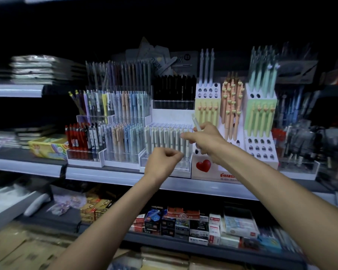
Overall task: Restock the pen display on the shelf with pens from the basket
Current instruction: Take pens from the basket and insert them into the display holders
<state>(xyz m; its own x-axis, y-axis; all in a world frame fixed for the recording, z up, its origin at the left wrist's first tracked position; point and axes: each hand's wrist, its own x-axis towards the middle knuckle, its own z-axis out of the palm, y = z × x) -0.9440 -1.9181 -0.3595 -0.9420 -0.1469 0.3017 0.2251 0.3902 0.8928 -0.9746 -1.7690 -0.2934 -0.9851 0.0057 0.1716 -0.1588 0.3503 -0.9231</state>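
A pale pen (195, 122) is gripped in the right hand (205, 141), held just above the white perforated display (170, 125) on the shelf (105, 176). The left hand (162, 162) is seen curled against the front row of pale pens (160, 139); whether one is pinched cannot be determined.

A white-edged shelf (105, 177) carries a row of stationery stands set side by side. A yellow box (47, 148) sits at left, then clear tiered racks (121, 162), a pen display (183, 168) and a heart-printed stand (203, 166).

The white heart box (213, 173) reads "HANSS" (rest hidden); the back card (187, 56) shows "0.5".
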